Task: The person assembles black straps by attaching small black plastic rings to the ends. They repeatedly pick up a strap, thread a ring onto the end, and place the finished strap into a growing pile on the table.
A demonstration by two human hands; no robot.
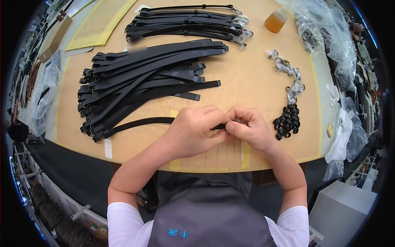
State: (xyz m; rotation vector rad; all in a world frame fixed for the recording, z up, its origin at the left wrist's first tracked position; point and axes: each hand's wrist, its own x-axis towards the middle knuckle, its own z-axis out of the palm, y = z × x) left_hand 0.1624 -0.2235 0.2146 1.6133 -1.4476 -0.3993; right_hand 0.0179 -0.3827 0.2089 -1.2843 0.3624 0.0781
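A black strap (142, 121) runs from the left across the table into my left hand (196, 129), which is closed around it. The strap's end shows between my two hands, over the table's front part. My right hand (251, 127) pinches at this end with thumb and forefinger; whether a small part such as a loop is also there is hidden by the fingers. To the left lies a pile of black straps (135, 82) with metal buckles at their left ends. On the right sits a heap of small black loops (286, 121), with a row of plastic-wrapped metal clasps (294, 80) above it.
Straps with wrapped metal ends (185, 24) lie in a bundle at the back. A bottle of amber liquid (275, 21) stands to their right. Clear plastic bags (335, 45) cover the right edge; a yellow-edged sheet (96, 24) and a cardboard box (55, 37) lie far left.
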